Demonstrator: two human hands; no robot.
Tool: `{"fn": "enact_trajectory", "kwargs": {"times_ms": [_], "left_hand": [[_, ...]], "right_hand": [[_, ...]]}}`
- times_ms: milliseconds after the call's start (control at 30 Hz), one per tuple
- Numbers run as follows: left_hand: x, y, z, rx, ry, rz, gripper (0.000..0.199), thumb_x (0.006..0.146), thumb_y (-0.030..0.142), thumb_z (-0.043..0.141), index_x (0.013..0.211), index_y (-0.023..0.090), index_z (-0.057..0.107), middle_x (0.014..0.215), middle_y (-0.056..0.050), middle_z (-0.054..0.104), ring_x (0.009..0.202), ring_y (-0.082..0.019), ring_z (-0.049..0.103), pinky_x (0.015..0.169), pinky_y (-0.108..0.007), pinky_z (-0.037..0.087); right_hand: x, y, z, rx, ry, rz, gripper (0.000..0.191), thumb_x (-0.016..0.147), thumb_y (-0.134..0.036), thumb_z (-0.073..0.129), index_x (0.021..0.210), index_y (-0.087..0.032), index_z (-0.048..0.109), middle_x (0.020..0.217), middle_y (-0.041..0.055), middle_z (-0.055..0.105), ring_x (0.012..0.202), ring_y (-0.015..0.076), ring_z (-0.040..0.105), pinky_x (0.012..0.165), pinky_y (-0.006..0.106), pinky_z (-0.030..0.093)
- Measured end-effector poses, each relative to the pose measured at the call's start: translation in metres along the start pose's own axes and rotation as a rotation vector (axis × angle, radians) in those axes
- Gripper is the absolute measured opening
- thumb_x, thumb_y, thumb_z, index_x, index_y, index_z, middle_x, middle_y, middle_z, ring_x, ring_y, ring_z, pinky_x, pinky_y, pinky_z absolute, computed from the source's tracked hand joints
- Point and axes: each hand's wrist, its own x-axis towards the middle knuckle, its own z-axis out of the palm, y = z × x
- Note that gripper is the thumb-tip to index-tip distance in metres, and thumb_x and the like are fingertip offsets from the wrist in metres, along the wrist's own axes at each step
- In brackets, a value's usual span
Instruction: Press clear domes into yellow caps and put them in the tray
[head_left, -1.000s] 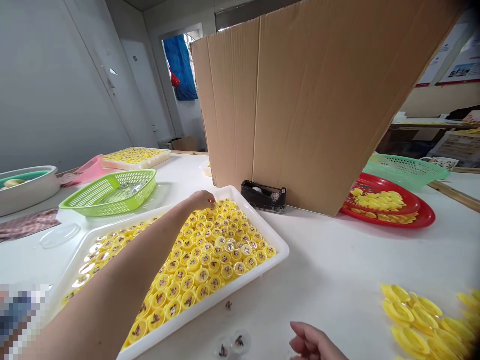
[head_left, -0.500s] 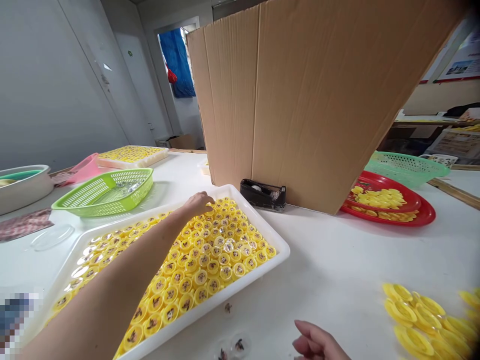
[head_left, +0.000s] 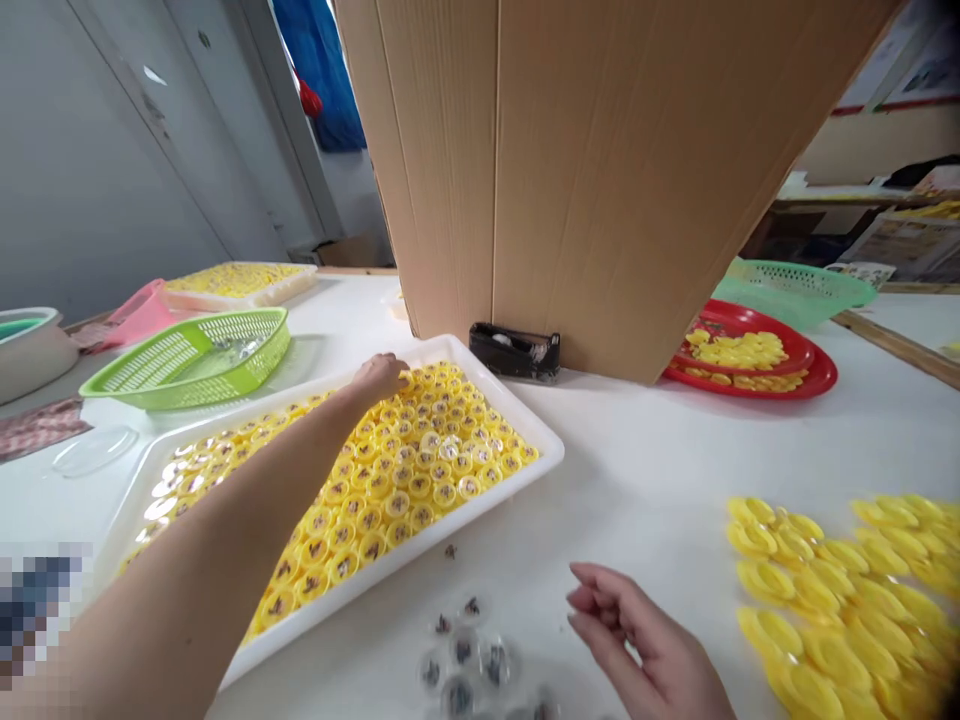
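Note:
My left hand reaches across a white tray to its far side. Its fingers are closed at a round yellow piece there, the fingertips partly hidden. Packed rows of yellow round pieces with small printed pictures under shiny clear tops fill the tray. My right hand hovers over the table at the lower right, thumb and curled fingers apart, with nothing visible between them. Between it and the tray lie several clear discs with dark prints. Right of this hand is a spread of plain yellow round pieces.
A large cardboard box stands behind the tray, a black tape dispenser at its foot. Red plates with yellow pieces and a pale green basket are at right. A lime green basket and another filled tray are at left.
The camera view has tilted down, showing more clear discs and loose yellow pieces. My right hand has come further into view, thumb now showing. My left hand stays at the tray's far side.

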Motion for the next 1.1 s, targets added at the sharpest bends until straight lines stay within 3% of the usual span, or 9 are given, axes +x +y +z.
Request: {"fn": "enact_trajectory", "kwargs": {"times_ms": [167,233,300,400,500,600,767,933,1100], "left_hand": [[-0.049,0.031,-0.038,-0.139,0.201,0.058,0.043,0.084,0.033,0.048,0.123,0.018,0.055,0.113,-0.008,0.057,0.099,-0.021,0.055,0.089,-0.033,0.041],[-0.096,0.051,-0.06,-0.292,0.322,0.152,0.035,0.085,0.032,0.045,0.113,0.018,0.061,0.105,-0.006,0.061,0.089,-0.018,0.057,0.086,-0.032,0.043],[-0.157,0.069,-0.071,-0.388,0.259,0.274,0.03,0.085,0.032,0.044,0.1,0.02,0.066,0.095,-0.004,0.064,0.087,-0.018,0.059,0.083,-0.031,0.045],[-0.243,0.09,-0.051,-0.472,0.011,0.456,0.026,0.085,0.026,0.044,0.097,0.024,0.067,0.095,-0.005,0.067,0.086,-0.019,0.063,0.077,-0.028,0.049],[-0.287,0.104,-0.002,-0.449,-0.118,0.478,0.042,0.083,0.011,0.038,0.12,0.022,0.056,0.122,-0.01,0.059,0.108,-0.021,0.058,0.088,-0.032,0.049],[-0.289,0.111,0.044,-0.361,-0.071,0.38,0.053,0.079,0.006,0.037,0.131,0.01,0.044,0.139,-0.019,0.042,0.127,-0.027,0.041,0.099,-0.04,0.042],[-0.273,0.115,0.08,-0.297,0.045,0.431,0.048,0.079,0.008,0.036,0.125,0.003,0.048,0.131,-0.023,0.049,0.127,-0.03,0.04,0.103,-0.044,0.038],[-0.272,0.127,0.079,-0.415,0.115,0.498,0.033,0.086,0.022,0.04,0.109,0.02,0.063,0.119,-0.012,0.06,0.109,-0.03,0.056,0.09,-0.042,0.049],[-0.263,0.157,0.063,-0.451,0.021,0.533,0.027,0.085,0.022,0.04,0.089,0.019,0.066,0.099,-0.01,0.064,0.09,-0.025,0.06,0.081,-0.037,0.049]], "right_hand": [[0.002,-0.003,0.01,-0.315,-0.17,-0.309,0.023,0.088,-0.02,0.045,0.1,-0.022,0.064,0.095,0.0084,0.065,0.086,0.0202,0.06,0.074,0.031,0.049],[0.0,0.0,0.024,-0.443,-0.221,-0.447,0.032,0.086,-0.01,0.043,0.108,-0.023,0.062,0.106,0.0094,0.063,0.097,0.0222,0.057,0.081,0.035,0.047],[-0.003,0.003,0.037,-0.54,-0.249,-0.526,0.035,0.085,-0.007,0.044,0.111,-0.024,0.061,0.11,0.009,0.061,0.1,0.0229,0.055,0.082,0.037,0.046],[-0.004,0.006,0.044,-0.591,-0.228,-0.558,0.031,0.085,-0.008,0.046,0.107,-0.024,0.062,0.103,0.0081,0.061,0.093,0.0215,0.055,0.078,0.036,0.046],[-0.002,0.003,0.043,-0.586,-0.219,-0.554,0.031,0.085,-0.005,0.044,0.103,-0.022,0.063,0.099,0.0078,0.061,0.09,0.0199,0.054,0.078,0.033,0.045],[-0.003,-0.006,0.043,-0.636,-0.236,-0.558,0.026,0.087,-0.007,0.044,0.1,-0.021,0.063,0.101,0.0078,0.061,0.094,0.0203,0.053,0.082,0.032,0.043],[-0.015,-0.016,0.045,-0.777,-0.311,-0.608,0.012,0.087,-0.016,0.05,0.092,-0.02,0.061,0.104,0.0055,0.061,0.101,0.0214,0.05,0.08,0.033,0.041],[-0.021,-0.022,0.019,-0.797,-0.26,-0.544,0.008,0.085,-0.02,0.056,0.082,-0.02,0.063,0.087,0.0022,0.064,0.091,0.0183,0.053,0.077,0.03,0.041],[-0.033,-0.013,-0.057,-0.765,0.006,-0.351,0.011,0.085,-0.017,0.056,0.089,-0.017,0.066,0.087,0.0063,0.066,0.087,0.0189,0.058,0.078,0.03,0.044]]}}
